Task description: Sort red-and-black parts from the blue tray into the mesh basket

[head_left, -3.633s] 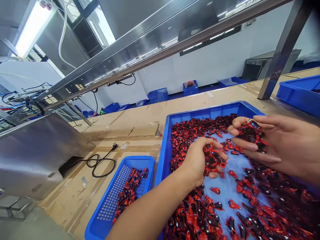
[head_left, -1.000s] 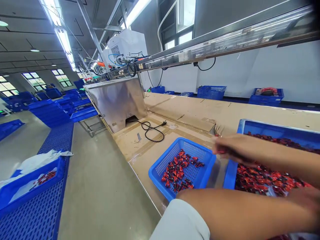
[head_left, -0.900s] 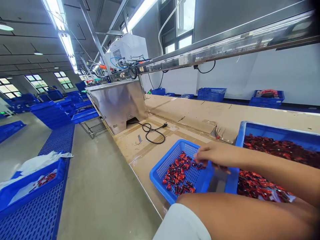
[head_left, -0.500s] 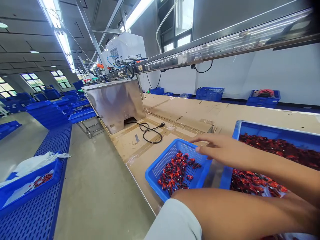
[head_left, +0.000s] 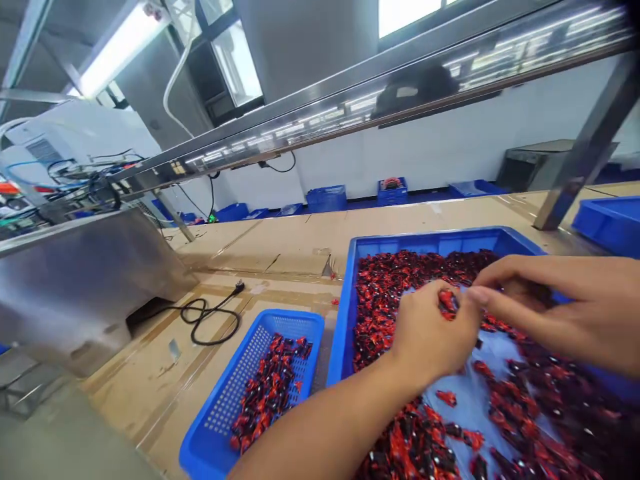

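Observation:
My left hand [head_left: 435, 330] is closed over the large blue tray [head_left: 345, 313], with a small glossy red-and-black piece [head_left: 449, 303] showing between its curled fingers. Close against it, my right hand [head_left: 565, 307] has thumb and fingers pinched together at the left thumb. Whatever lies in that pinch is hidden. Beneath both hands, many loose red-and-black pieces [head_left: 400, 280] cover much of the tray, and a pale blue-white sheet [head_left: 493, 353] shows between them. Left of the tray, a small perforated blue basket [head_left: 220, 407] holds more such pieces, partly behind my left forearm.
A black cable with a plug [head_left: 205, 310] lies on the cardboard-covered table [head_left: 280, 267] beside a metal housing [head_left: 85, 287]. A metal rail [head_left: 320, 127] crosses above, held by a post [head_left: 583, 147] at right. Another blue tray [head_left: 610, 223] stands beyond the post.
My right hand has left the small basket and come over the large tray, where it meets my left hand. The view has swung right, bringing more of the tray into sight.

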The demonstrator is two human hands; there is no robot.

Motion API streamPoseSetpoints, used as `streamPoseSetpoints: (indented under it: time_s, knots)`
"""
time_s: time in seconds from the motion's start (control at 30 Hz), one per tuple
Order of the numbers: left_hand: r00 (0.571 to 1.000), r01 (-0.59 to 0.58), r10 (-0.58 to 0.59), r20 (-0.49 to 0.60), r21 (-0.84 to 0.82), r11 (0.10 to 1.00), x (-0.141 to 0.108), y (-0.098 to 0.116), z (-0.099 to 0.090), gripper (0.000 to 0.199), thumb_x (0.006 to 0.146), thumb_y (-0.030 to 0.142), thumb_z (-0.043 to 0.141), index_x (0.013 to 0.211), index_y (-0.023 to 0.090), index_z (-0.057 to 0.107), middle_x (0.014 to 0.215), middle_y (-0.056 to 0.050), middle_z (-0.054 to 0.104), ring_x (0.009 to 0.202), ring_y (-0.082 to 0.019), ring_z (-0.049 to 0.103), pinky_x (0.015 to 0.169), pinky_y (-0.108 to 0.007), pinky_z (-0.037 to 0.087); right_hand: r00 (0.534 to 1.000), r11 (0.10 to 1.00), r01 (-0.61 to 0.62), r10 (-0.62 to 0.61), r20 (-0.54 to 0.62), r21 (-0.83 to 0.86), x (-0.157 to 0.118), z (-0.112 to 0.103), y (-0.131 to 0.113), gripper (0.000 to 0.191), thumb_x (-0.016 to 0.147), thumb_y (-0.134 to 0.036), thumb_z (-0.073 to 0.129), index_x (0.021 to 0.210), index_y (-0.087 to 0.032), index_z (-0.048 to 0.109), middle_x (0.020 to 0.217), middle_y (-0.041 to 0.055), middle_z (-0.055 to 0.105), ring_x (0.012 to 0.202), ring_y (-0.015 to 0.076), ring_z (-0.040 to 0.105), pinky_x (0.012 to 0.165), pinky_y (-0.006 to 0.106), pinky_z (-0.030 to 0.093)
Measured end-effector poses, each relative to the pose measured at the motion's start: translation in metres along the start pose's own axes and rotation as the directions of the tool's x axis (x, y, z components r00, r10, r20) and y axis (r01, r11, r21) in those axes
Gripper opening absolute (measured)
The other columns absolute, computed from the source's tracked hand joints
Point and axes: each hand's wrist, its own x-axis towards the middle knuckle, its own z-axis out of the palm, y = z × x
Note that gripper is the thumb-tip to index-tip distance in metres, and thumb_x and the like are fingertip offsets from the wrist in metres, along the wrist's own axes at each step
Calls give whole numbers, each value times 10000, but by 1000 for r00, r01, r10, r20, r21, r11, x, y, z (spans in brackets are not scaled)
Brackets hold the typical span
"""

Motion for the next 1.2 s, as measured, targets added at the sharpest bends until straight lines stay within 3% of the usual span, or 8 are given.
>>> streamPoseSetpoints:
  time_s: [0.3,0.6,0.73,0.8,0.93,1.07,1.13,1.2]
  knots:
    - [983,-131,43,180,517,846,3,2,-5,162,866,335,585,931,212,667,969,-128,766,838,-321,698,702,-361,438,915,833,-334,174,365,442,-11,26,7,406,807,-628,792,766,-227,742,605,3,634,539,158,588,476,266,467]
    - [984,-37,0,180,202,979,0,7,-7,174,861,310,614,911,226,758,870,-86,760,750,-259,646,716,-334,471,985,896,160,-172,-8,415,-16,11,4,114,950,-315,744,1061,-291,730,990,34,735,881,194,720,740,287,597]
    - [975,76,-91,203,82,994,3,10,-5,275,873,451,670,738,211,656,754,-54,698,690,-196,603,647,-278,446,978,898,199,-207,-22,393,-18,7,11,242,914,-215,730,1136,-300,680,1044,31,721,908,202,697,773,310,589]
    - [931,196,-191,311,16,980,3,11,-3,483,870,648,661,680,210,588,665,-35,636,570,-151,545,552,-251,407,989,857,72,-130,78,511,-19,6,14,124,928,-267,653,1051,-272,667,966,35,690,834,204,660,704,323,564]
    - [736,396,-290,612,-41,917,1,10,-1,813,768,993,476,680,194,604,640,-39,604,389,-108,453,385,-238,314,867,405,-497,189,461,768,-22,7,14,195,890,-427,550,828,-247,593,712,4,517,567,161,485,451,272,396]
    - [645,548,-268,716,-189,815,4,6,-3,902,708,1066,413,731,186,612,640,-36,597,366,-111,462,323,-200,259,751,-98,-629,178,636,771,-17,8,10,180,783,-422,630,835,-250,645,671,2,525,457,121,368,343,229,253]
    - [605,667,-287,742,-276,692,8,4,-7,918,735,1066,350,752,184,605,633,-38,588,357,-116,455,309,-188,242,735,-178,-625,195,650,760,-14,7,12,221,741,-427,646,864,-246,677,761,32,586,464,127,386,308,229,230]
    - [572,760,-315,757,-345,551,13,3,-11,884,821,1011,295,759,180,591,633,-39,572,354,-112,442,306,-176,233,735,-111,-634,219,641,765,-14,8,15,246,752,-458,672,876,-247,687,704,8,524,448,111,319,310,225,214]
